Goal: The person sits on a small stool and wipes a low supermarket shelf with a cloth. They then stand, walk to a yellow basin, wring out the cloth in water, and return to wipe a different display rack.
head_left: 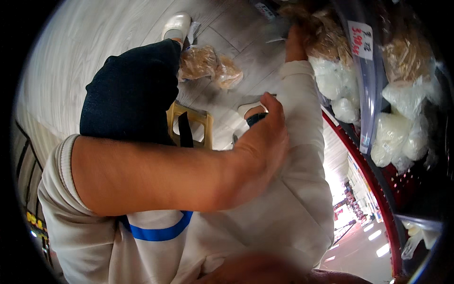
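Over a grey plank floor [227, 28], beside a red-rimmed display stand [382, 201]. Reaches with the right hand [295, 41] to the far end of the stand's left edge, to a clear bag of brown goods [333, 40] just right of the fingers; too dark to tell spread or grip. Holds the left hand [266, 130] by the right sleeve [302, 104], fingers curled, any grasp hidden.
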A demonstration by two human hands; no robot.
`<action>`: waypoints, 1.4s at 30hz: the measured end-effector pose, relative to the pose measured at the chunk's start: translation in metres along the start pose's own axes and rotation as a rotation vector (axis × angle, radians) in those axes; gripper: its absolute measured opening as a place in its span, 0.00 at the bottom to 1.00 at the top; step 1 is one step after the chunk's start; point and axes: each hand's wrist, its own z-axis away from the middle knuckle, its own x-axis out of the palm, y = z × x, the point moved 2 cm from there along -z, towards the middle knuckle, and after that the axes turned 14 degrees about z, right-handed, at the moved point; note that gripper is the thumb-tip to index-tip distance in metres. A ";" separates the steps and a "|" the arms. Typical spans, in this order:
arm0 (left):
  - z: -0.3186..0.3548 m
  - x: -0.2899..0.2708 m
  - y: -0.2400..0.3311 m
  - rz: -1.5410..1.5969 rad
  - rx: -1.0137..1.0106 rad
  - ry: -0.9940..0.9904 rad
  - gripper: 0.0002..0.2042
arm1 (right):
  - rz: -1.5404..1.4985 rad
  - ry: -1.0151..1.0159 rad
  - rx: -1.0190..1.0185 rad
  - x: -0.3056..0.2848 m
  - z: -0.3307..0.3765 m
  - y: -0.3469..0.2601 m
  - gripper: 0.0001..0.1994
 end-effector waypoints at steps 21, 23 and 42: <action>-0.003 0.006 0.008 -0.186 0.046 0.186 0.18 | 0.040 0.282 0.149 -0.160 0.037 0.062 0.51; -0.007 0.004 0.008 -0.182 0.048 0.098 0.20 | -0.167 0.341 -0.001 -0.162 0.002 0.062 0.50; -0.002 -0.002 0.002 -0.073 0.039 0.068 0.24 | -0.459 0.112 0.215 -0.153 -0.009 -0.005 0.34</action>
